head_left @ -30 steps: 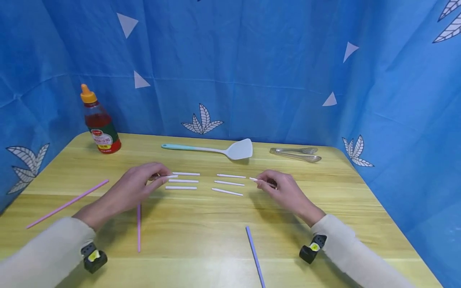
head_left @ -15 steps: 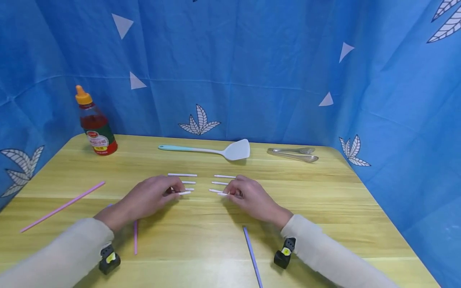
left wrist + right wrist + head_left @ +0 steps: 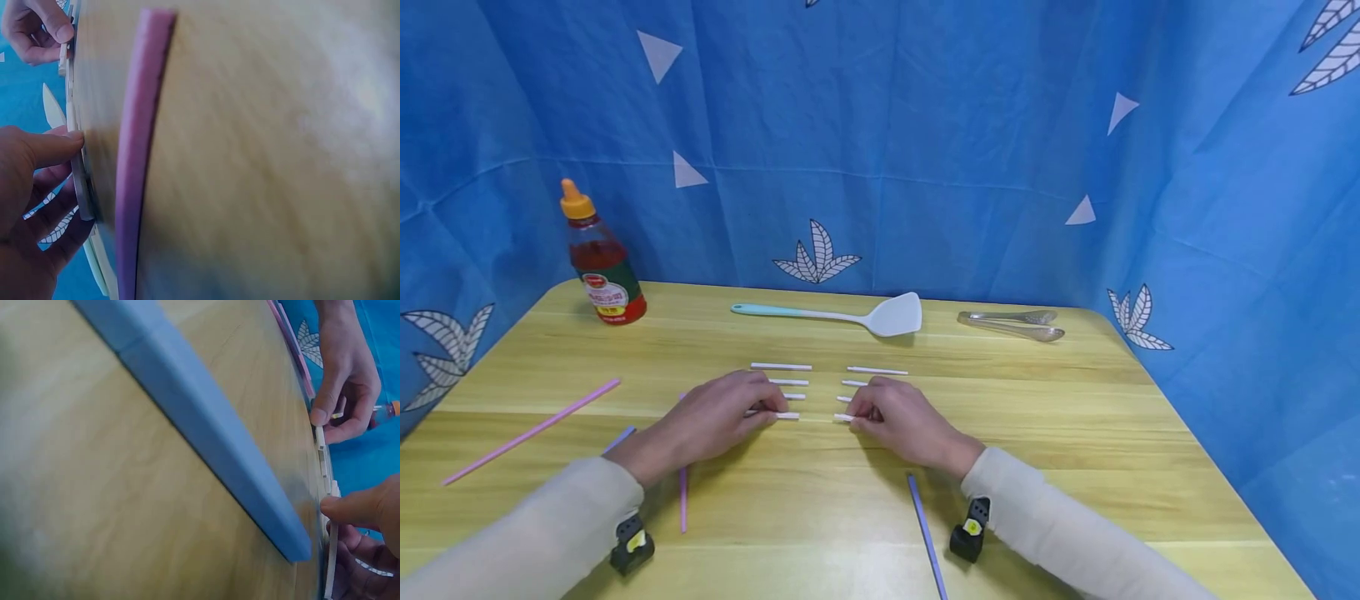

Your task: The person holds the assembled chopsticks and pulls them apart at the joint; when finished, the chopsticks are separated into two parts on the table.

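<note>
My left hand [image 3: 722,419] pinches a thin white stick [image 3: 788,416] between thumb and fingers, low over the wooden table [image 3: 805,508]. Facing it, my right hand [image 3: 910,423] pinches another white stick [image 3: 842,417], of which the head view shows only the left tip. Both sticks lie level with each other at the near end of two columns. In the left column, the farthest white stick [image 3: 781,367] is fully visible and others are partly behind my fingers. The farthest stick of the right column [image 3: 877,371] is visible too; the nearer ones are mostly covered by my right hand.
A white spatula [image 3: 891,317] with a mint handle, metal tongs [image 3: 1009,325] and a red sauce bottle [image 3: 610,279] stand or lie along the back. Pink sticks [image 3: 531,431] and blue sticks [image 3: 927,533] lie nearer, one pink stick partly under my left forearm.
Both hands have come nearer and inward, each carrying a white stick from beside the far rows to the near end of its column. The sticks are now lower, at the table.
</note>
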{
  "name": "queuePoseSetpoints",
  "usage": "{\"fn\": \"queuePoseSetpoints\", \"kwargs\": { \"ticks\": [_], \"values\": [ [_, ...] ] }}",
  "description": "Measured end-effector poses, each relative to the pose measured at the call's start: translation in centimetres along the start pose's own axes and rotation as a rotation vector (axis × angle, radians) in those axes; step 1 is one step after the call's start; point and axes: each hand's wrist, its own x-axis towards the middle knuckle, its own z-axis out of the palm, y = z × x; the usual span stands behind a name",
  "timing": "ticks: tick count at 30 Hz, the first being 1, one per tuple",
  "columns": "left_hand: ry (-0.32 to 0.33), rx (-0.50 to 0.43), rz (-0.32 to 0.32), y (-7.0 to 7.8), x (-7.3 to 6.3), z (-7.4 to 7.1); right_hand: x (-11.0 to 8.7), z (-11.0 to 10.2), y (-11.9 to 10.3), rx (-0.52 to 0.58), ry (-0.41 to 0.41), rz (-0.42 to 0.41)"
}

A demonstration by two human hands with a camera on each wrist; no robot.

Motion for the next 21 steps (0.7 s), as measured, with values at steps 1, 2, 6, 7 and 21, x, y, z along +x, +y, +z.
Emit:
{"fn": "queuePoseSetpoints", "kwargs": {
  "ticks": [1,2,6,7,21],
  "values": [
    [-0.001,-0.001,-0.002,0.0,0.0,0.0,0.0,0.1,0.0,-0.003,-0.001,0.001],
    [-0.001,-0.003,-0.005,0.0,0.0,0.1,0.1,0.1,0.0,-0.007,-0.002,0.003],
    [-0.003,-0.003,-0.011,-0.1,0.0,0.2,0.2,0.3,-0.1,-0.025,-0.004,0.011],
    [-0.003,-0.002,-0.012,-0.1,0.1,0.2,0.2,0.3,-0.1,-0.027,-0.003,0.011],
    [-0.019,-0.005,-0.036,0.1,0.2,0.3,-2.5,-1.6,0.0,-0.009,0.102,0.047]
  ]
}}
